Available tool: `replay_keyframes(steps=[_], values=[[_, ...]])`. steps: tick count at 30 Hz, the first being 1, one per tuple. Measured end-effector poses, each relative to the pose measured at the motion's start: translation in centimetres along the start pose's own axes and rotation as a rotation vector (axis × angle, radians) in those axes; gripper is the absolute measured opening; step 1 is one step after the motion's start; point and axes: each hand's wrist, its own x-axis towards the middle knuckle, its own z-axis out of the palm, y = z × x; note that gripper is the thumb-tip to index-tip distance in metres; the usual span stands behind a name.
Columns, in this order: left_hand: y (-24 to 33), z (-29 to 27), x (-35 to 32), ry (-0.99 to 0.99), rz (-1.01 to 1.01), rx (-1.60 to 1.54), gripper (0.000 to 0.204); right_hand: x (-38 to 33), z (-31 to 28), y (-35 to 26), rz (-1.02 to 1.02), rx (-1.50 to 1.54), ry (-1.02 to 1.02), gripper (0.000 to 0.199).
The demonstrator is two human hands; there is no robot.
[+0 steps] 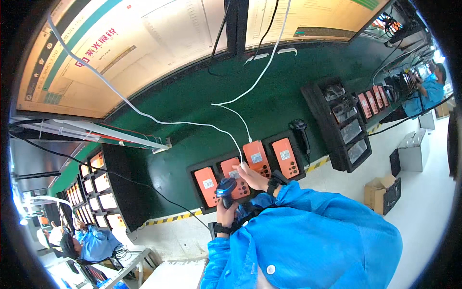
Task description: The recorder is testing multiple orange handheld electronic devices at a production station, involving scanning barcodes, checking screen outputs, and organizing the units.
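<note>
Several orange phones lie in a black foam tray [198, 199] on the green bench, their backs with white labels and camera lenses turned up. My left hand [225, 215] is wrapped round the grip of a blue-and-black handheld barcode scanner [225, 188], held over the left part of the tray. My right hand [253, 177] pinches the end of a white cable [226, 133] at the top of the second phone [231, 167] from the left. Another white cable [249, 132] runs into the third phone [256, 156]. The leftmost phone [207, 183] and the rightmost phone [285, 154] lie beside them.
A black scanner [299, 131] stands right of the tray. Farther right is a black rack [328, 123] of slots. Two lit monitors [144, 43] line the back. A black rack of phones [130, 185] stands left. Co-workers in blue sit at both sides.
</note>
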Motion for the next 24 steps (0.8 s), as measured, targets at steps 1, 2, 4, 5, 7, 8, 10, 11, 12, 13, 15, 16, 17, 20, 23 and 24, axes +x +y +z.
replay_keyframes(steps=[1,2,4,5,7,8,10,11,12,13,15,16,17,20,23,24], values=[[-0.1,0.2,0.1,0.015,0.017,-0.003,0.021,-0.1,0.0,-0.3,-0.001,-0.001,0.002,0.076],[-0.2,0.3,0.2,0.038,0.007,0.007,0.021,-0.1,0.0,-0.6,0.030,-0.011,0.002,0.072],[-0.3,0.4,0.1,0.010,-0.009,-0.040,0.024,-0.2,0.2,-0.9,0.059,-0.020,0.007,0.069],[-0.3,0.4,0.1,0.040,-0.010,-0.025,0.024,-0.3,0.3,-0.9,0.054,-0.013,0.006,0.069],[-0.2,0.1,-0.2,0.004,-0.057,-0.028,0.027,-0.3,0.4,-0.7,0.039,-0.006,0.018,0.071],[-0.1,0.0,-0.4,0.012,-0.037,-0.034,0.027,-0.4,0.6,-0.5,0.036,-0.003,0.005,0.071],[0.2,-0.4,-0.5,-0.004,-0.050,-0.018,0.024,-0.3,0.8,-0.3,0.004,-0.044,0.048,0.071],[0.3,-0.7,-0.8,-0.025,0.000,-0.061,0.023,-0.2,1.0,-0.3,0.067,0.046,0.037,0.072],[0.5,-1.1,-0.9,-0.015,-0.014,-0.020,0.021,-0.2,1.2,-0.5,0.043,-0.020,0.034,0.073],[0.7,-1.5,-1.1,-0.062,0.006,-0.007,0.020,-0.1,1.4,-0.8,0.030,-0.084,0.077,0.075],[0.9,-2.2,-1.4,-0.015,0.050,0.021,0.018,0.0,2.3,-1.8,-0.037,-0.099,0.165,0.069],[1.0,-2.8,-1.4,-0.029,0.013,0.083,0.022,-0.1,3.0,-2.3,-0.059,-0.100,0.237,0.064],[1.1,-3.4,-1.2,-0.063,0.009,0.145,0.025,0.1,3.5,-2.8,-0.099,-0.121,0.342,0.059],[0.8,-5.9,-0.2,0.077,0.233,0.094,0.025,0.6,4.5,-3.2,0.135,-0.304,0.361,0.049],[0.6,-11.0,3.5,0.417,0.501,0.129,0.028,1.6,5.9,-1.3,-0.108,-0.559,0.653,0.052],[0.3,-12.9,4.9,0.576,0.485,0.279,0.030,2.2,5.8,-0.4,-0.096,-0.640,0.669,0.051]])
